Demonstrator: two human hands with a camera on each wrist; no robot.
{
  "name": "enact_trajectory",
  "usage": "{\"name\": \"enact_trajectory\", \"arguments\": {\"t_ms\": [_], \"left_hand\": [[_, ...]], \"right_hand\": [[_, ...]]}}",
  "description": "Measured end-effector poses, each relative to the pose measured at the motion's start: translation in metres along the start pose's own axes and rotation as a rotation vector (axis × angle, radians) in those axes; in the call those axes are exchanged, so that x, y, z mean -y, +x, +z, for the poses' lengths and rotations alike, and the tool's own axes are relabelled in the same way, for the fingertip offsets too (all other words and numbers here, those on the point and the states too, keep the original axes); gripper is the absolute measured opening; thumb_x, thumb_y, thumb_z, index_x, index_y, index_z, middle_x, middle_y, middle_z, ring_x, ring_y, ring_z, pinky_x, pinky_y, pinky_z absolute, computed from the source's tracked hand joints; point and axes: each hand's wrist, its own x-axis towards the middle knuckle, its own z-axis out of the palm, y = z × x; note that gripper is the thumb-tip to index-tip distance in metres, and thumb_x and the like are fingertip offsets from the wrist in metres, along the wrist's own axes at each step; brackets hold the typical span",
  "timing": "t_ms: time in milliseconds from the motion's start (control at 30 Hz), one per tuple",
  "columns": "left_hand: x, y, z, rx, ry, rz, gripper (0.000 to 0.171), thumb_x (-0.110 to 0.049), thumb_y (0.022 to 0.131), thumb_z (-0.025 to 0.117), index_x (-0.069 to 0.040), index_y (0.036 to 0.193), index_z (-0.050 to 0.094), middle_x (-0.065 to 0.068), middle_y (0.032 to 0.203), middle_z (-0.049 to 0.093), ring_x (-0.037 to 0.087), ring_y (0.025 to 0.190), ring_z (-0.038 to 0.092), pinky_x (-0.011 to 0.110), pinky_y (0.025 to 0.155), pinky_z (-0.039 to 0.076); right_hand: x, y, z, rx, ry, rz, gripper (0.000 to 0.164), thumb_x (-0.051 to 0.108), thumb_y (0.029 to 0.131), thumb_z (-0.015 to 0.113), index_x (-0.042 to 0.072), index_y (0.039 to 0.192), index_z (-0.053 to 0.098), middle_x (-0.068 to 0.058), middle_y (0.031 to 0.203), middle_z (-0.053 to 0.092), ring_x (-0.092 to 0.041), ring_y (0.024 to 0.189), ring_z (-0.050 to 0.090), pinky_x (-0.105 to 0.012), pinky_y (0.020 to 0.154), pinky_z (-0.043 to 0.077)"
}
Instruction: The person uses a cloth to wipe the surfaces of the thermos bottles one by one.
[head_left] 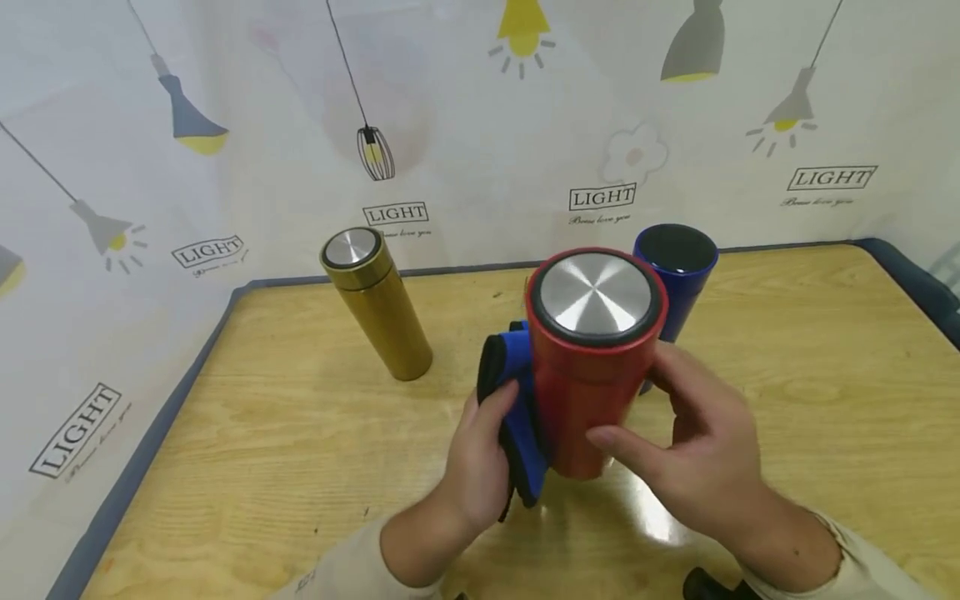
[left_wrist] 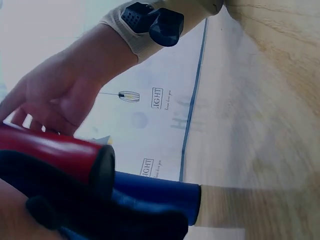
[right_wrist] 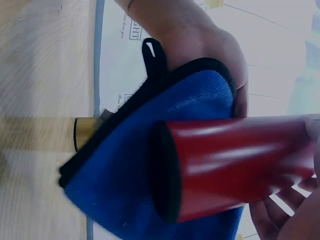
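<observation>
A red thermos [head_left: 581, 392] with a silver and black lid is held up above the table, tilted a little. My right hand [head_left: 708, 454] grips it from the right, thumb in front and fingers behind. My left hand [head_left: 480, 467] holds a folded blue cloth [right_wrist: 150, 150] with black edging and a hanging loop. That cloth lies against the red thermos's left side. In the right wrist view the dark base of the red thermos [right_wrist: 240, 165] shows in front of the cloth.
A gold thermos [head_left: 382, 312] with a silver top stands at the back left of the wooden table [head_left: 285, 450]. Behind my right hand stands a blue thermos [head_left: 678, 275] with a dark lid, partly hidden. A printed curtain [head_left: 472, 142] hangs along the back and left.
</observation>
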Motion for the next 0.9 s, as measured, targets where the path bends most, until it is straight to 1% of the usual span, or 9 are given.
{"name": "enact_trajectory", "arguments": {"t_ms": [100,167,200,333,433,500,633,767,900], "left_hand": [[0.002,0.000,0.002,-0.020,-0.096,-0.101,0.036,-0.024,0.103,0.031,-0.007,0.130,0.049,-0.004,0.112,0.063,0.012,0.106,0.059,0.032,0.095,0.049],[0.003,-0.001,0.004,-0.048,-0.113,-0.148,0.031,-0.024,0.103,0.031,-0.010,0.123,0.050,-0.005,0.105,0.064,0.011,0.098,0.060,0.030,0.090,0.049],[0.003,-0.002,0.005,-0.057,-0.115,-0.157,0.029,-0.023,0.103,0.031,-0.011,0.120,0.050,-0.005,0.103,0.064,0.011,0.096,0.060,0.029,0.088,0.049],[0.001,-0.004,0.008,-0.100,-0.050,-0.142,0.023,-0.023,0.102,0.031,-0.012,0.111,0.049,-0.004,0.096,0.063,0.011,0.089,0.058,0.028,0.083,0.048],[0.001,-0.003,0.009,-0.113,-0.026,-0.119,0.024,-0.023,0.103,0.030,-0.011,0.108,0.051,-0.004,0.094,0.063,0.011,0.087,0.058,0.028,0.082,0.047],[0.002,-0.002,0.009,-0.120,-0.020,-0.110,0.026,-0.022,0.103,0.030,-0.010,0.107,0.052,-0.004,0.093,0.064,0.010,0.086,0.059,0.027,0.082,0.048],[0.003,-0.001,0.009,-0.147,0.012,-0.095,0.028,-0.022,0.104,0.030,-0.006,0.113,0.052,-0.002,0.095,0.064,0.011,0.088,0.059,0.027,0.085,0.048],[0.002,-0.001,0.009,-0.194,0.066,-0.088,0.032,-0.023,0.103,0.032,-0.003,0.120,0.050,0.001,0.103,0.062,0.013,0.096,0.057,0.027,0.091,0.046],[0.001,0.000,0.009,-0.231,0.138,-0.096,0.033,-0.024,0.103,0.033,-0.003,0.121,0.051,0.006,0.109,0.060,0.014,0.099,0.056,0.027,0.094,0.044]], "right_hand": [[-0.001,-0.003,0.002,-0.020,0.025,-0.003,0.066,0.014,0.076,0.087,-0.022,0.123,0.056,-0.011,0.122,0.070,-0.017,0.105,0.066,-0.022,0.092,0.052],[0.000,-0.005,0.003,-0.007,-0.018,0.026,0.067,0.016,0.076,0.086,-0.019,0.125,0.057,-0.007,0.119,0.071,-0.014,0.103,0.067,-0.020,0.092,0.052],[0.000,-0.006,0.004,0.007,-0.048,0.048,0.066,0.016,0.076,0.086,-0.016,0.127,0.058,-0.005,0.117,0.071,-0.013,0.103,0.067,-0.020,0.093,0.052],[0.003,-0.008,0.007,0.073,-0.187,0.129,0.067,0.009,0.072,0.088,-0.005,0.132,0.060,-0.002,0.109,0.072,-0.010,0.100,0.067,-0.018,0.092,0.052],[0.006,-0.009,0.006,0.109,-0.253,0.195,0.076,-0.003,0.065,0.087,0.001,0.136,0.058,-0.004,0.108,0.072,-0.010,0.100,0.067,-0.018,0.091,0.052],[0.008,-0.009,0.006,0.129,-0.285,0.245,0.081,-0.007,0.063,0.087,0.005,0.137,0.058,-0.004,0.108,0.072,-0.008,0.100,0.067,-0.017,0.090,0.051],[0.010,-0.009,0.005,0.167,-0.335,0.326,0.082,-0.004,0.065,0.088,0.011,0.139,0.057,-0.002,0.111,0.072,-0.006,0.101,0.066,-0.017,0.090,0.051],[0.008,-0.008,0.004,0.186,-0.372,0.323,0.083,0.001,0.065,0.090,0.013,0.140,0.058,0.000,0.109,0.073,-0.005,0.098,0.067,-0.016,0.087,0.052],[0.008,-0.006,0.004,0.210,-0.392,0.306,0.087,0.006,0.062,0.093,0.013,0.141,0.057,0.000,0.111,0.074,-0.006,0.098,0.067,-0.017,0.088,0.052]]}}
